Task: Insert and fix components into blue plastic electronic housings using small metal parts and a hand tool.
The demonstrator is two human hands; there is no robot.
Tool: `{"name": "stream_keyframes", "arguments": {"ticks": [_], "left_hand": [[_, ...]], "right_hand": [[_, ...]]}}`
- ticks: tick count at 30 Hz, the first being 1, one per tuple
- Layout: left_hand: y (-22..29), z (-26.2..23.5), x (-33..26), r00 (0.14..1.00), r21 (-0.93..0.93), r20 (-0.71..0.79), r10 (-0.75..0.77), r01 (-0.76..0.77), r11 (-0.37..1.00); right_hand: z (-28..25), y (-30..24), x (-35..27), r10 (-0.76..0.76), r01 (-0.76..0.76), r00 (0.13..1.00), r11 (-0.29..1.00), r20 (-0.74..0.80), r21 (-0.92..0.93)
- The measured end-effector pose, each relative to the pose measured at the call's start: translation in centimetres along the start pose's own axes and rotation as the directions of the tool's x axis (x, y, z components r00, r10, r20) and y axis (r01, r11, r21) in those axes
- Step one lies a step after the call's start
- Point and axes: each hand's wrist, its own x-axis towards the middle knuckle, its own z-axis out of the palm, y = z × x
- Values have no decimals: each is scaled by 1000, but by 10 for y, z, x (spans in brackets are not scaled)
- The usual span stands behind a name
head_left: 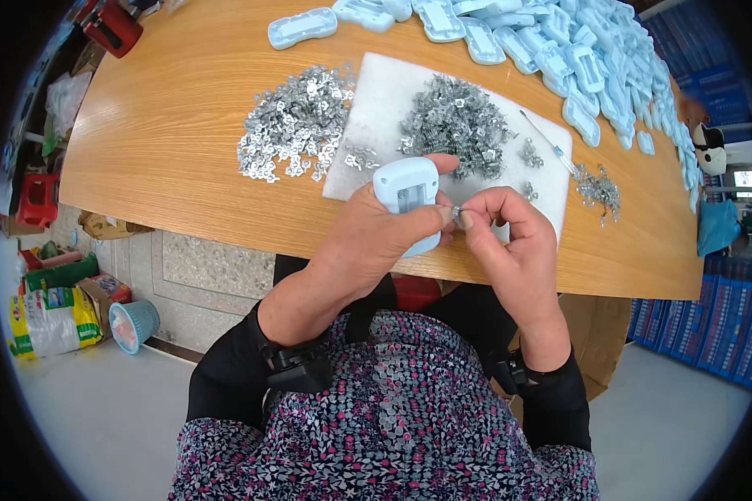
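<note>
My left hand (376, 238) grips a pale blue plastic casing (407, 194) upright over the table's near edge. My right hand (510, 230) pinches a tiny metal clip (457, 214) at its fingertips, right beside the casing and touching the left fingers. Just beyond both hands lies a white foam pad (376, 117) bearing a heap of small metal clips (459, 125). A second, flatter heap of shiny metal pieces (297, 125) lies on the wood to the pad's left.
The wooden table (159, 125) carries a long pile of pale blue casings (576, 58) along its far right. A thin tool (547, 142) and a small clip cluster (597, 188) lie at the pad's right. A basket (134, 324) and bags stand on the floor left.
</note>
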Motion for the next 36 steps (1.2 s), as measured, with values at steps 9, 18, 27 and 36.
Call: {"name": "stream_keyframes", "arguments": {"ticks": [9,18,27,36], "left_hand": [[12,7,19,946,-139,73,316,-304,942],[-2,9,10,967,-97,136,214,-202,975],[0,7,2,963,212,206,-176,132,968],[-6,10,7,928,-7,235,-288,298,955]], "right_hand": [[-9,-10,-5,297,-302,947,686,125,662],[-18,3,-9,284,-316,946,688,159,653],[-36,2,-9,-16,-27,986,967,166,254],[-30,14,-10,-50,62,996,982,-71,179]]}}
